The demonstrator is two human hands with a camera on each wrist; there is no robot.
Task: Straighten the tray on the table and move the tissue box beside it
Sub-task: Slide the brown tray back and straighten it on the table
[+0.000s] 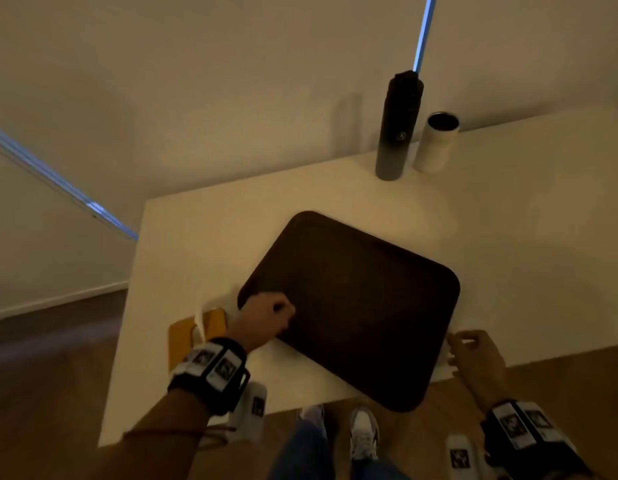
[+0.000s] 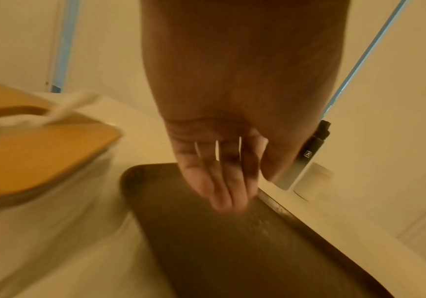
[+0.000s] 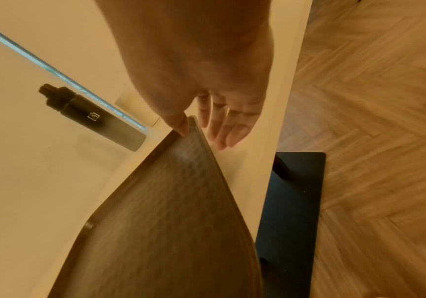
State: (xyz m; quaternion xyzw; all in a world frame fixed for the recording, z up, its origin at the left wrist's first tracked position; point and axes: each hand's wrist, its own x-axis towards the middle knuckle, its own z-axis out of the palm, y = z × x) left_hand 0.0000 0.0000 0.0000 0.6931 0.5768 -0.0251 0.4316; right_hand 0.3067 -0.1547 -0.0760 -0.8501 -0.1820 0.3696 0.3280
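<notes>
Tissue box (image 1: 196, 336) sits at the desk's (image 1: 203, 237) left edge, just beside the tray's left corner. Left hand (image 1: 266, 317) rests on that corner, fingers (image 2: 222, 189) straight and close together on the tray (image 1: 356, 306). Tray's skewed, long axis running diagonal from far-left to near-right, near corner hanging off the desk. Right hand (image 1: 473, 355) pinches the right corner, thumb on the rim, fingers loosely spread outside.
</notes>
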